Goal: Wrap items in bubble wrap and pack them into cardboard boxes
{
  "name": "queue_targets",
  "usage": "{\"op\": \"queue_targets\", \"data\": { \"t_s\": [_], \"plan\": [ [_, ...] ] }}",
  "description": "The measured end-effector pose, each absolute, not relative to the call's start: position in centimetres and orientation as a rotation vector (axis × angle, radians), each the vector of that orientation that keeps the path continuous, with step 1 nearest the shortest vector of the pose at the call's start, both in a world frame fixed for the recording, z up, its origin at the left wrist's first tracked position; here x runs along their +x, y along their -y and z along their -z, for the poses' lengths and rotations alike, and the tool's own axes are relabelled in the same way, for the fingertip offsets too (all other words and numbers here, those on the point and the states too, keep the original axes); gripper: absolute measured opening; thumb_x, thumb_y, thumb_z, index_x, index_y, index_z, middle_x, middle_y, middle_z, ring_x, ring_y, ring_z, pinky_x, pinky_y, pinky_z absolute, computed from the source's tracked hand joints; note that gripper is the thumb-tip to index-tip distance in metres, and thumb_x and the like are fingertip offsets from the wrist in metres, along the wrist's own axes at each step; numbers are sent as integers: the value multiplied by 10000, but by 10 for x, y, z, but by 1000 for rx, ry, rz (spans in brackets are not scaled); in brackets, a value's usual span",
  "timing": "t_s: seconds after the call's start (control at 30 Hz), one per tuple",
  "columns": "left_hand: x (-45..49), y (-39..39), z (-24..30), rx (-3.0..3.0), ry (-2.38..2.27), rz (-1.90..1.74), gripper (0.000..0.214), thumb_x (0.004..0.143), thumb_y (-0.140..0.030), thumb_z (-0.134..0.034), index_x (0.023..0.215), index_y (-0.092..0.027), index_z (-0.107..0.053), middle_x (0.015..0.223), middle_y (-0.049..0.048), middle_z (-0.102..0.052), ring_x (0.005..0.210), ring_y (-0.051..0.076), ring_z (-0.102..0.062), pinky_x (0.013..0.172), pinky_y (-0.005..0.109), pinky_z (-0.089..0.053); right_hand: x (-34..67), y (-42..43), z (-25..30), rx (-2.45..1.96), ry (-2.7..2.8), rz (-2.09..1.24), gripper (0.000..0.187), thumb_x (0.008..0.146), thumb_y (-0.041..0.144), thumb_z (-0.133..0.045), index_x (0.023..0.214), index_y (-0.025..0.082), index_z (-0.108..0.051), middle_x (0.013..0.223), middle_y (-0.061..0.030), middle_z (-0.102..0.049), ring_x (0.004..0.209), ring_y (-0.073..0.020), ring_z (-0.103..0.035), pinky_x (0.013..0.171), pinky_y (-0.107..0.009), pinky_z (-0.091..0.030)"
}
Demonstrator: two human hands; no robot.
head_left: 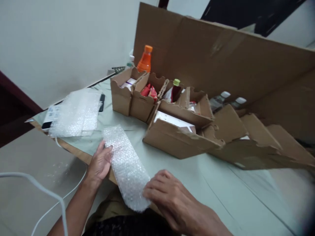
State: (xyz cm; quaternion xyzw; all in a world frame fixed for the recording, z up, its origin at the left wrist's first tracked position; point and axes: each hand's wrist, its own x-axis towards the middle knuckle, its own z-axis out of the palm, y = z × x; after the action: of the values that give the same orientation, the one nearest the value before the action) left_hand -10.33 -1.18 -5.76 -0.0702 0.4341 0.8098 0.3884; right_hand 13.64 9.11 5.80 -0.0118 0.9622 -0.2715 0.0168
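Observation:
A long, narrow piece of clear bubble wrap (128, 167) stretches between my two hands, over the front edge of the table. My left hand (100, 162) grips its upper left side, with thumb and fingers at the edge. At the lower right end, my right hand (169, 196) is closed on the wrap, its fingertips bent at the edge. Left of them, a stack of bubble wrap sheets (76, 113) lies on the table, partly covering a blue-and-white printed item (50, 115) and a dark flat object (101, 103).
Cardboard bins (121, 98) stand in a row, holding packets and boxes. Behind them are an orange bottle (145, 60) and clear bottles with white caps (218, 101). A tall cardboard panel (197, 49) rises at the back. A white cable (36, 180) hangs at lower left.

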Motion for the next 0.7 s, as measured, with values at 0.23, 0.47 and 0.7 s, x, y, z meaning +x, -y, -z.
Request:
{"op": "queue_targets", "data": {
  "t_s": [0.23, 0.47, 0.7],
  "plan": [
    [-71, -17, 59, 422, -1560, -1791, 921, 668, -286, -735, 1510, -144, -389, 926, 53, -735, 825, 211, -716, 858, 373, -554, 185, -74, -28, 152, -3016, 1162, 255, 992, 119, -526, 1174, 191, -690, 935, -42, -755, 851, -170, -655, 897, -331, -456],
    [-81, 26, 41, 891, -2142, -1696, 893, 747, -387, -757, 1541, -220, -383, 1463, 153, -534, 1229, 275, -579, 1019, 428, -476, 149, -88, -15, 348, -2904, 1345, 279, 1006, 177, -578, 1249, 209, -710, 1088, -65, -785, 953, -195, -700, 872, -325, -491],
    [-34, 65, 43, 995, -2263, -1134, 761, 841, -434, -615, 1521, -146, -431, 902, 28, -676, 769, 192, -628, 788, 357, -512, 82, -126, 15, 284, -2969, 1035, 337, 948, 245, -718, 1278, 194, -674, 1056, -78, -769, 964, -225, -685, 841, -346, -487]
  ]
}}
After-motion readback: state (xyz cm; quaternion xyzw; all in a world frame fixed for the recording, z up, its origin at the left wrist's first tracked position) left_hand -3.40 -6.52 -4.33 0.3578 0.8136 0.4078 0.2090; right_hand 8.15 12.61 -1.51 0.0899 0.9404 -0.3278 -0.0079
